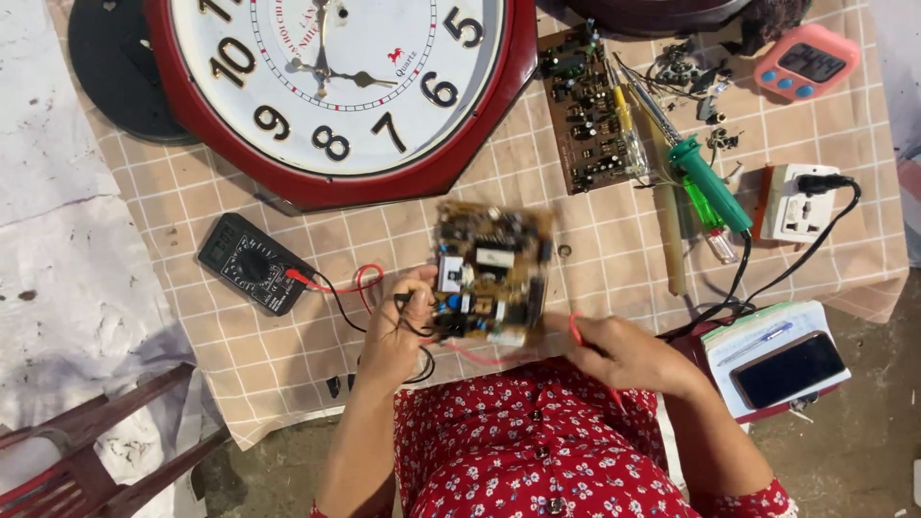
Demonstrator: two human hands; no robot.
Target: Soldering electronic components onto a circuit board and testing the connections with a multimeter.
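Red-framed wall clock (336, 96) lies just beyond held circuit board (491, 273).

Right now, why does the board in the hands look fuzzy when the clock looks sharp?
In the head view, the circuit board is smeared by motion blur, while the wall clock and multimeter stay crisp; the light is soft and even, with no harsh glare.

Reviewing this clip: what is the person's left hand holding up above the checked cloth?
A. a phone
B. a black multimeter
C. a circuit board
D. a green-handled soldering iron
C: the left hand grips the edge of a brown circuit board packed with components, while the multimeter lies on the cloth.
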